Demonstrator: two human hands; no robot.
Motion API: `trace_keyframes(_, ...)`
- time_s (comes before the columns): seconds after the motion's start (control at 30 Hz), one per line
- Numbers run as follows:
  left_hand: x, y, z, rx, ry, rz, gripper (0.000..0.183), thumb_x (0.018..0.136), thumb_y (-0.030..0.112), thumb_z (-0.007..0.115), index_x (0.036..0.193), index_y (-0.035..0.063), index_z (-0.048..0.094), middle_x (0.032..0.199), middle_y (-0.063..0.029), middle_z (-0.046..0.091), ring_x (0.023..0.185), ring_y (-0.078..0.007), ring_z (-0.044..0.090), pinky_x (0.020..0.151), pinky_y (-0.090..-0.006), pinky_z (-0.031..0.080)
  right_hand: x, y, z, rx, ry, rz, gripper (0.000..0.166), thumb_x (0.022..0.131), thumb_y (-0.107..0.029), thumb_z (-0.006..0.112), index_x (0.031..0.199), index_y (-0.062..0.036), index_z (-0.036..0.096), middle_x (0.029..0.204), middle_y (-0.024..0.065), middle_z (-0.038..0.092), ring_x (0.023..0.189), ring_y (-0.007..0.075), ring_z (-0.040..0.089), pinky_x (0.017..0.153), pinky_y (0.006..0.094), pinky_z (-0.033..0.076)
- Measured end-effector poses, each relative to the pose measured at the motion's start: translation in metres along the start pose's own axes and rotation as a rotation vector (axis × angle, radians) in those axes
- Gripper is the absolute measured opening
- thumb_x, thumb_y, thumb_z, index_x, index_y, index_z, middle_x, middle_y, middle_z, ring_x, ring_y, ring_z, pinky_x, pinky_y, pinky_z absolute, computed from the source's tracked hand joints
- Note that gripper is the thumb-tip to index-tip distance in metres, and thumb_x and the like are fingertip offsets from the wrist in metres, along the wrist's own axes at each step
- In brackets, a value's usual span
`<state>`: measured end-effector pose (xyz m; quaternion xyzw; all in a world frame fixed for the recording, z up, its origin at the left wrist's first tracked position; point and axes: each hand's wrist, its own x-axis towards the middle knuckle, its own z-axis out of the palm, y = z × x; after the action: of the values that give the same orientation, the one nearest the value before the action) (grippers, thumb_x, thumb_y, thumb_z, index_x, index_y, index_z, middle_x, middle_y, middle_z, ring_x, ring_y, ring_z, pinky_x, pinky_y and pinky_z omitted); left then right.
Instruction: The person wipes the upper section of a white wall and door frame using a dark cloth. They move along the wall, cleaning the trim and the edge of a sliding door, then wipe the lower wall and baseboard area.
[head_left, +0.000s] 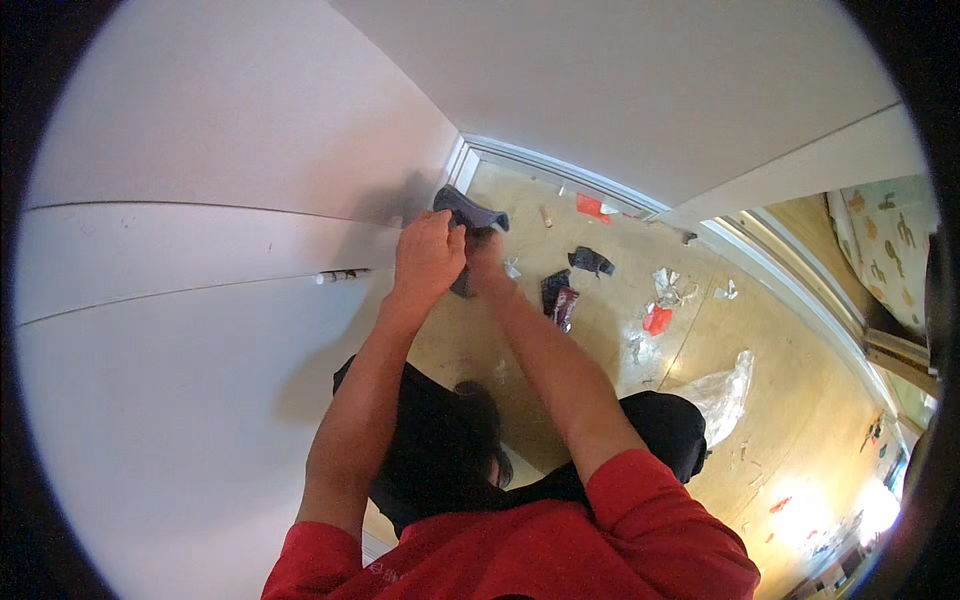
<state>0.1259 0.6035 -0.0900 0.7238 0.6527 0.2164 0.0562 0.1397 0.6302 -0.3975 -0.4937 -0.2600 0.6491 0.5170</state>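
Observation:
Both arms reach forward over the floor, close to the corner of a white wall. My left hand (430, 251) has its fingers curled on a dark grey cloth (474, 211), which looks like a sock or a folded rag. Beside it, my right hand (482, 253) is blurred and lies under the cloth's near edge; its fingers are hidden, so its hold cannot be made out. More of the dark material hangs below, between the two hands.
On the floor to the right lie dark cloth pieces (591, 260), a dark red wrapper (565, 306), red scraps (658, 319) and a clear plastic bag (724, 396). A white cylindrical item (341, 276) is at the left wall. A white baseboard (562, 175) runs along the far wall.

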Motion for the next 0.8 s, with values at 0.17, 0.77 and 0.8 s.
trace_keyframes(0.17, -0.010, -0.010, 0.015, 0.063, -0.144, -0.131, 0.025, 0.082, 0.018, 0.067, 0.095, -0.0034, 0.067, 0.079, -0.0213, 0.066, 0.077, -0.0392, 0.064, 0.070, -0.0470, 0.050, -0.043, -0.172, 0.001, -0.535, 0.092, 0.011, 0.032, 0.072, -0.014, 0.072, 0.102, -0.0022, 0.068, 0.096, 0.0163, 0.072, 0.091, 0.0311, 0.069, 0.078, 0.0379, 0.052)
trace_keyframes(0.77, 0.057, 0.086, 0.102, -0.655, -0.129, -0.130, 0.042, 0.087, 0.017, 0.069, 0.123, -0.0032, 0.060, 0.098, -0.0159, 0.071, 0.087, -0.0201, 0.070, 0.075, -0.0321, 0.055, -0.039, -0.297, -0.165, 0.261, 0.722, -0.162, 0.035, 0.075, 0.007, 0.057, 0.109, 0.0002, 0.055, 0.094, 0.0088, 0.058, 0.079, 0.0180, 0.058, 0.071, 0.0308, 0.050)
trace_keyframes(0.8, 0.058, 0.093, 0.101, -0.709, -0.130, -0.121, 0.041, 0.086, 0.015, 0.069, 0.122, -0.0034, 0.060, 0.097, -0.0160, 0.070, 0.086, -0.0217, 0.069, 0.074, -0.0328, 0.055, -0.040, -0.308, -0.169, 0.266, 0.753, -0.188, 0.035, 0.075, 0.007, 0.057, 0.110, 0.0002, 0.055, 0.096, 0.0093, 0.058, 0.081, 0.0182, 0.058, 0.072, 0.0312, 0.050)
